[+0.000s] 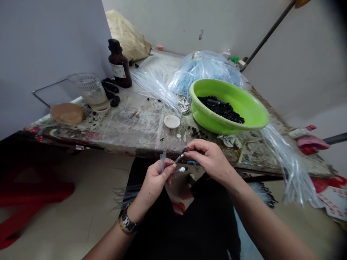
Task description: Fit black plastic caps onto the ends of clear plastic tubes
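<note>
Over my lap, my left hand (154,180) is closed around a few clear plastic tubes (162,162) that poke up past the fingers. One tube (178,159) slants from its thumb toward my right hand (213,159). Thumb and forefinger of that hand pinch a small white fitting (182,155) at the tube's upper end; a dark bit shows by the fingertips. A second white piece with a dark tip (182,169) sticks out beside the left fingers. Whether the pinched fitting is fully seated on the tube cannot be made out.
A green basin (230,124) of small black parts stands on the worn table (121,126). Near it are a small white dish (171,121) and bundled clear tubes (206,68). A brown bottle (120,68) and a glass (90,92) stand left. More tubes (292,162) overhang the right edge.
</note>
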Action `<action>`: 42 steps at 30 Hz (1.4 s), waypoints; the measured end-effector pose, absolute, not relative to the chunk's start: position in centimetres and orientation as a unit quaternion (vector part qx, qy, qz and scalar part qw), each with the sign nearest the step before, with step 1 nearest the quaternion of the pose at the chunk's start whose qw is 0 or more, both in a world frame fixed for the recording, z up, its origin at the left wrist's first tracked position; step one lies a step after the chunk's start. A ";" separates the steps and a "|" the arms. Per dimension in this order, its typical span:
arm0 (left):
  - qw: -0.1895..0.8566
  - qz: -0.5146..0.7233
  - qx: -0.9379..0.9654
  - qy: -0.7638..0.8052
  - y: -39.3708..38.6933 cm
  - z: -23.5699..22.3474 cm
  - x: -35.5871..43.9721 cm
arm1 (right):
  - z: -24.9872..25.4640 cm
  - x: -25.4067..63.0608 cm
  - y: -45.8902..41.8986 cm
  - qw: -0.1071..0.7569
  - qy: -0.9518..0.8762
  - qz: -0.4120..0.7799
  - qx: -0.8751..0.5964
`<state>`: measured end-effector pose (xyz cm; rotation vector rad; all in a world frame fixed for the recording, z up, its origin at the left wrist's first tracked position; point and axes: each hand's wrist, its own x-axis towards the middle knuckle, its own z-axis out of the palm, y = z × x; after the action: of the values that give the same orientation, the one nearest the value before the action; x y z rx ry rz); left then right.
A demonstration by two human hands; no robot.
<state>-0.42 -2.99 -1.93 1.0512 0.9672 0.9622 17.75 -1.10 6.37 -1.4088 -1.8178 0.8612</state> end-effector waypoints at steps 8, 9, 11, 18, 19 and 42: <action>0.646 0.412 0.476 0.432 -3.4 -1.7 -0.3 | 5.8 18.1 -2.1 0.325 -0.675 0.336 -0.571; 0.645 0.411 0.477 0.432 -3.4 -1.7 -0.3 | 5.8 18.1 -2.1 0.323 -0.673 0.338 -0.573; 0.644 0.408 0.480 0.434 -3.5 -1.5 -0.3 | 5.9 18.1 -2.2 0.321 -0.673 0.340 -0.573; 0.623 0.400 0.511 0.437 -3.6 -1.3 -0.3 | 6.2 18.1 -2.5 0.308 -0.681 0.333 -0.574; 0.614 0.398 0.523 0.437 -3.6 -1.3 -0.4 | 6.2 18.1 -2.6 0.308 -0.682 0.330 -0.575; 0.618 0.378 0.521 0.451 -4.1 -1.9 0.3 | 5.2 18.1 -4.5 0.321 -0.677 0.296 -0.592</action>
<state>0.28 -4.09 -1.86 1.1997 1.0390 0.8699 18.11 -4.53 5.17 -1.5560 -1.7799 0.7782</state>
